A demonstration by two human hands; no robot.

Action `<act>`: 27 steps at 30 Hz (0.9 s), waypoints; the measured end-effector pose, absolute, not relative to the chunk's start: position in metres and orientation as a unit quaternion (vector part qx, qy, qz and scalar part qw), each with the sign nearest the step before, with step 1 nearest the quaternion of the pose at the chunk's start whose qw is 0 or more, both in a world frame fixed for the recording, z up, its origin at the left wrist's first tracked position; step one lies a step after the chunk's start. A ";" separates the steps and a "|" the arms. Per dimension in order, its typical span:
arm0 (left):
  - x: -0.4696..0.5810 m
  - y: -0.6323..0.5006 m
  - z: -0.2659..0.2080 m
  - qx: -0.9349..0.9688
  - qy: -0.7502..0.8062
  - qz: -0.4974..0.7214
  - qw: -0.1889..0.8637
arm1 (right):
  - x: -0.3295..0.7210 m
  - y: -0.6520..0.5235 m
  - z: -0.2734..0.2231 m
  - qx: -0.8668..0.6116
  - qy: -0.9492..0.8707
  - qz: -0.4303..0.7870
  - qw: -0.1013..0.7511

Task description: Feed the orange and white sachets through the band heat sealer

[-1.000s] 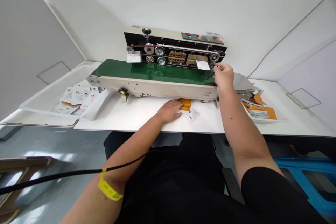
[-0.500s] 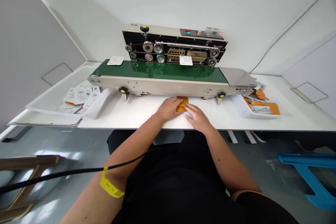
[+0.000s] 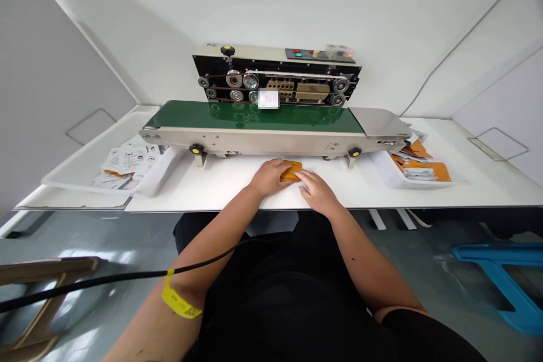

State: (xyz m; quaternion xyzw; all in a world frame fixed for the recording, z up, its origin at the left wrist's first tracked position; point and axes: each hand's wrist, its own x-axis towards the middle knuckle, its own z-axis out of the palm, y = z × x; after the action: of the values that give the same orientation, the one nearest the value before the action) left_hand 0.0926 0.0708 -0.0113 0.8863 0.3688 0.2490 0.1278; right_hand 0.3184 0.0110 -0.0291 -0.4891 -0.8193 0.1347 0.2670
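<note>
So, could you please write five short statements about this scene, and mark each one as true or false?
1. The left hand touches the orange packet. True.
2. The right hand is up on the control buttons. False: the right hand is down at the orange packet.
3. The belt is red. False: the belt is green.
4. A white packet is at the machine. True.
5. The left bin holds packets. True.

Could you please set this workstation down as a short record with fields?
Left hand: resting on an orange packet
Right hand: at that packet's right edge
Green belt: beyond both hands
Machine: behind the belt, red light lit
White packet: by the belt's back edge
Left bin: mostly white packets
Right bin: many orange packets
</note>
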 end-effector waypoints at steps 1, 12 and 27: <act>0.093 0.070 -0.011 0.889 0.360 0.254 0.127 | 0.319 0.011 -0.029 -0.479 -0.826 0.140 0.262; 0.092 0.066 -0.007 0.900 0.340 0.251 0.107 | 0.316 0.003 -0.024 -0.475 -0.815 0.156 0.293; 0.085 0.046 -0.008 0.877 0.231 0.422 0.019 | 0.296 -0.015 -0.009 -0.507 -0.674 0.323 0.429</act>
State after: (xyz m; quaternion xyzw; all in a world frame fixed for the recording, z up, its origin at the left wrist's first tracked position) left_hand 0.0855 0.0457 -0.0083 0.8768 0.2305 0.4216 0.0194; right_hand 0.2957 -0.0150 -0.0090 -0.5074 -0.6742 0.3227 0.4287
